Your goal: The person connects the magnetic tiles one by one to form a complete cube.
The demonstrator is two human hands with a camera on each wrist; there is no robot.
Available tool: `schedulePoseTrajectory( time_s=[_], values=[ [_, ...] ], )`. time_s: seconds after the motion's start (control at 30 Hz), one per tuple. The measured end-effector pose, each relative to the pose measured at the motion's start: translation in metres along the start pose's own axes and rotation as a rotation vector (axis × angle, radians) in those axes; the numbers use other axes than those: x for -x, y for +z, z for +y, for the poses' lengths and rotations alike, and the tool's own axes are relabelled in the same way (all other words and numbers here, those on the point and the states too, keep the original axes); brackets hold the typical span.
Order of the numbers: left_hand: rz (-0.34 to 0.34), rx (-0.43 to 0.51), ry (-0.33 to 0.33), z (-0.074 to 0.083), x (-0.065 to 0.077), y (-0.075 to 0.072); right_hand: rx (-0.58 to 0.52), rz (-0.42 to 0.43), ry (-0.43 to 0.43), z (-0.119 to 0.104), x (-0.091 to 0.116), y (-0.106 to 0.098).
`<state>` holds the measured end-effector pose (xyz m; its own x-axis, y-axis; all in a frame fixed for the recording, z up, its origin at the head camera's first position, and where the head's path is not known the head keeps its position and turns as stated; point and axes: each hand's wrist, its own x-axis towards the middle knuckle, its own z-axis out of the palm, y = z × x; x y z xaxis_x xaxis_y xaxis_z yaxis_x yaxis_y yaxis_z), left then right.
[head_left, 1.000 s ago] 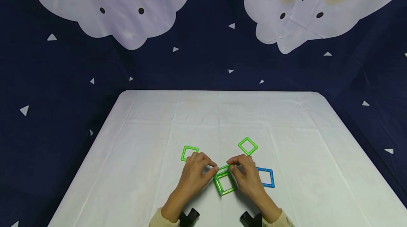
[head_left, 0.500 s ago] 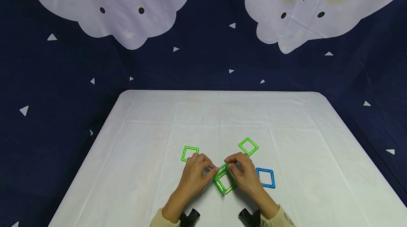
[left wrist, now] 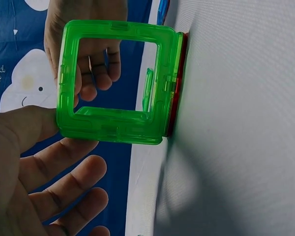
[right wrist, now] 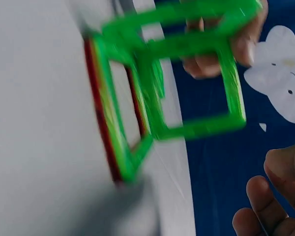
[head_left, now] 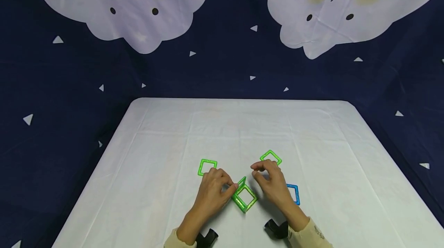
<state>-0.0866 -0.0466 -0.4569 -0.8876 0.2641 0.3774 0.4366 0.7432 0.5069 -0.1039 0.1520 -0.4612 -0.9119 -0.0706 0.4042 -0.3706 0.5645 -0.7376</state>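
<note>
Green square magnetic tiles (head_left: pixel 239 203) stand joined at angles on the white table in the head view. Thumb and index finger of my left hand (head_left: pixel 215 188) pinch an edge of this assembly. In the left wrist view, a green tile (left wrist: pixel 113 129) stands upright beside a red-edged tile (left wrist: pixel 175 103) against the tabletop. My right hand (head_left: pixel 272 184) hovers to the right of the assembly, apart from it, with fingers loosely bent and nothing between them. The right wrist view, partly blurred, shows the same tiles (right wrist: pixel 201 132) and the right fingertips (right wrist: pixel 260 194) clear of them.
A loose green tile (head_left: pixel 199 167) lies beyond the left hand. Another green tile (head_left: pixel 276 156) is partly covered by the right hand, as is a blue tile (head_left: pixel 297 194) beside it. Black wrist mounts (head_left: pixel 207 237) sit near both sleeves. A dark cloud-patterned cloth (head_left: pixel 222 70) hangs behind the table.
My right hand has let go of the assembly and moved up and right, away from it. The left hand stays in place, and the assembly has turned slightly.
</note>
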Motion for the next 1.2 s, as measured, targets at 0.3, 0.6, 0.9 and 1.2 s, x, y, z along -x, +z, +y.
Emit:
schedulePoseTrajectory(
  time_s=[0.3,0.6,0.9,1.2],
  values=[
    [0.003,0.027,-0.027,0.000,0.004,-0.002,0.139,0.015,0.101,0.024,-0.022,-0.025],
    [0.025,0.016,-0.022,-0.002,0.009,-0.003,0.309,-0.112,0.234,0.048,-0.042,-0.045],
    [0.049,0.051,-0.019,-0.003,0.010,-0.003,0.397,-0.188,0.270,0.062,-0.049,-0.051],
    [0.102,0.076,-0.003,-0.003,0.012,-0.001,0.449,-0.232,0.300,0.074,-0.051,-0.049]
  ],
)
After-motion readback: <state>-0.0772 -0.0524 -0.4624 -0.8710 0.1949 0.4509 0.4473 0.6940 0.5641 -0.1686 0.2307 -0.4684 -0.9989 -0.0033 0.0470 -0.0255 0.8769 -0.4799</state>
